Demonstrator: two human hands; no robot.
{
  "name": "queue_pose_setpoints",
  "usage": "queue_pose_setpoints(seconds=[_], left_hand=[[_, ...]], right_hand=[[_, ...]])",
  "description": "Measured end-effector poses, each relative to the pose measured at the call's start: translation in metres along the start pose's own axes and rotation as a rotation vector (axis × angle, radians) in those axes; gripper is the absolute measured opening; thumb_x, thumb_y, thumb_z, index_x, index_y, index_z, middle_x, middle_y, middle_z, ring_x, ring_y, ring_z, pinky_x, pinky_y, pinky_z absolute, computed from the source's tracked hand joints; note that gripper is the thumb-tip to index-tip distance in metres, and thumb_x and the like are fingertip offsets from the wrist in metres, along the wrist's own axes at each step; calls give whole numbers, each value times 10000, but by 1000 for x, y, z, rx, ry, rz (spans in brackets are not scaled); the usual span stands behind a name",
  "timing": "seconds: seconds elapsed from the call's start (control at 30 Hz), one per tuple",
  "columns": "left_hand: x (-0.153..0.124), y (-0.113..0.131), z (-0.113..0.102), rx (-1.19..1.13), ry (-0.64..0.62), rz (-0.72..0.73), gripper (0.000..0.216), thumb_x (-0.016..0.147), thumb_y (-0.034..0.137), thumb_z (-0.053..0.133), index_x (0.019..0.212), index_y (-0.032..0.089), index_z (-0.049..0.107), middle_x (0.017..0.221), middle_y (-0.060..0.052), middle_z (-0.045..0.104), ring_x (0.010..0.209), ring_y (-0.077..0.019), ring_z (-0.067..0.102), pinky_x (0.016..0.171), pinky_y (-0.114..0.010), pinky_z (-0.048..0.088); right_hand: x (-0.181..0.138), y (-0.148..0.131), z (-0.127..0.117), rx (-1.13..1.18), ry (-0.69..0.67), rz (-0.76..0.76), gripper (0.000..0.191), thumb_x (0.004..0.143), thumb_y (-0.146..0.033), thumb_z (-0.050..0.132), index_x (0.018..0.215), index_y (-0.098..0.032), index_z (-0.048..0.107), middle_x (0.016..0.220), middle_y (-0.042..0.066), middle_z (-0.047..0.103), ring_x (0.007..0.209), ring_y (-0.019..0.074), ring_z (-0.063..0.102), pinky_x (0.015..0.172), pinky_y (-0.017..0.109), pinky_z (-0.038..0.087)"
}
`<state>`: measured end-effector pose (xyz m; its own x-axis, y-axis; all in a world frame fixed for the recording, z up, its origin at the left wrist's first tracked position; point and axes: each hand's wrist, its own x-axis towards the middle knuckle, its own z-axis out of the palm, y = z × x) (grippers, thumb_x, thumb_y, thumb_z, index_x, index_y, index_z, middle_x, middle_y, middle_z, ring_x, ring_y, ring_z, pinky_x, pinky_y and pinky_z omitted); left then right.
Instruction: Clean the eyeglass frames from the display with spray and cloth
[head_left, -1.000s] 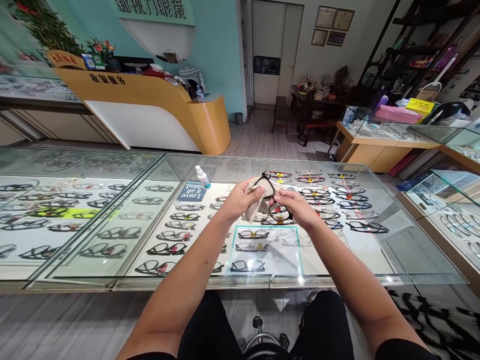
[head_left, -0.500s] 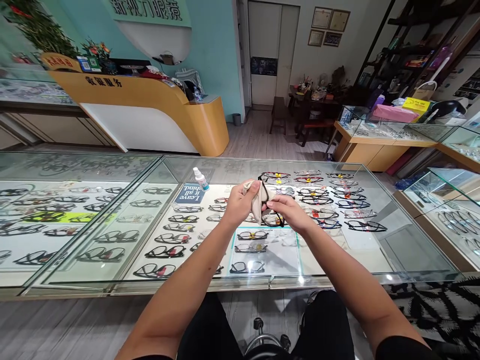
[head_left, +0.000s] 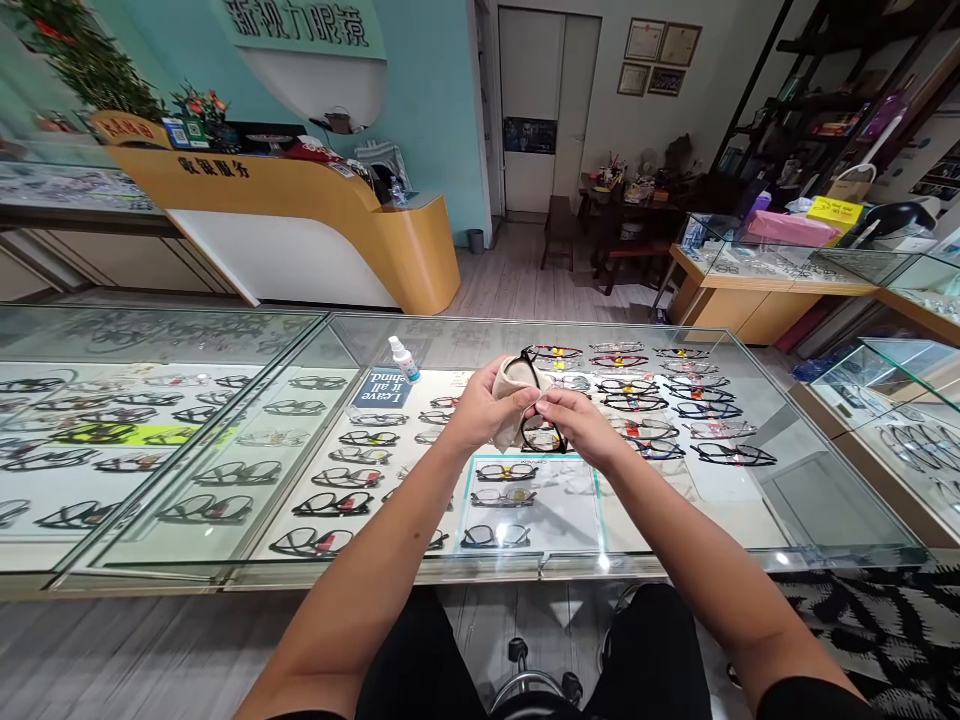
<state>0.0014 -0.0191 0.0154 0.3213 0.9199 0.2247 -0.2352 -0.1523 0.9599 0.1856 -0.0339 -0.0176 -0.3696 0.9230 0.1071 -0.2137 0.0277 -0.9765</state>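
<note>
Both my hands meet above the glass display counter (head_left: 750, 500). My left hand (head_left: 480, 405) is closed on a beige cleaning cloth (head_left: 514, 385) that is wrapped over one lens of a pair of black-framed glasses (head_left: 541, 436). My right hand (head_left: 581, 420) pinches the frame of those glasses at the bridge and lower lens. The glasses stand on edge between the two hands, a little above the glass top.
A small white spray bottle (head_left: 403, 358) stands on the counter left of my hands, next to a dark card (head_left: 379, 388). Several rows of glasses lie under the glass. Beyond are an orange reception desk (head_left: 315, 215), more display cases at right and a stool under me.
The cloth has shifted over the upper lens as my left hand rubbed it; both hands stay at the same spot above the counter.
</note>
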Motion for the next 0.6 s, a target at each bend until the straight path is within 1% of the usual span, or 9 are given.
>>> queue_pose_setpoints(seconds=[0.07,0.17,0.23,0.3,0.37,0.47,0.6], left_hand=[[0,-1,3,20,30,24,651,626,599,1057,796,206,567,624,45,617,513,-112,590,491,-220,475],[1,-4,5,38,79,60,676,711,719,976,739,211,531,584,34,611,464,-104,567,439,-214,436],[2,-7,3,41,105,67,684,776,784,901,731,209,534,568,25,614,430,-100,549,407,-210,406],[3,-9,-1,45,103,53,691,819,835,830,742,204,560,559,13,624,415,-105,548,394,-212,398],[5,-10,-8,48,69,17,691,844,859,787,774,200,592,559,2,637,417,-121,565,403,-224,426],[5,-9,-17,53,-17,-32,655,854,823,807,841,192,630,601,-2,663,465,-142,615,452,-241,495],[5,-7,-19,14,-61,-3,569,771,623,983,967,178,687,781,-7,720,647,-134,688,589,-220,560]], right_hand=[[-1,3,2,4,-12,-1,489,792,-687,910,885,-212,841,950,60,799,946,222,665,956,373,491],[0,5,5,14,-53,11,518,786,-720,905,866,-213,838,906,57,779,937,230,686,966,384,508],[1,5,6,15,-72,-1,523,784,-729,904,858,-214,843,945,58,773,945,227,689,978,382,511],[1,4,5,7,-58,-25,510,788,-717,909,873,-217,857,1007,58,767,965,218,678,978,369,505],[1,1,4,-7,-31,-39,489,797,-697,910,900,-221,871,1034,60,763,968,214,663,966,359,501],[1,-3,-1,3,-6,-38,457,805,-663,915,899,-219,867,1018,59,766,935,208,653,952,357,505],[2,-4,-6,40,10,-20,463,771,-666,944,829,-222,828,962,43,775,914,198,646,936,346,489]])
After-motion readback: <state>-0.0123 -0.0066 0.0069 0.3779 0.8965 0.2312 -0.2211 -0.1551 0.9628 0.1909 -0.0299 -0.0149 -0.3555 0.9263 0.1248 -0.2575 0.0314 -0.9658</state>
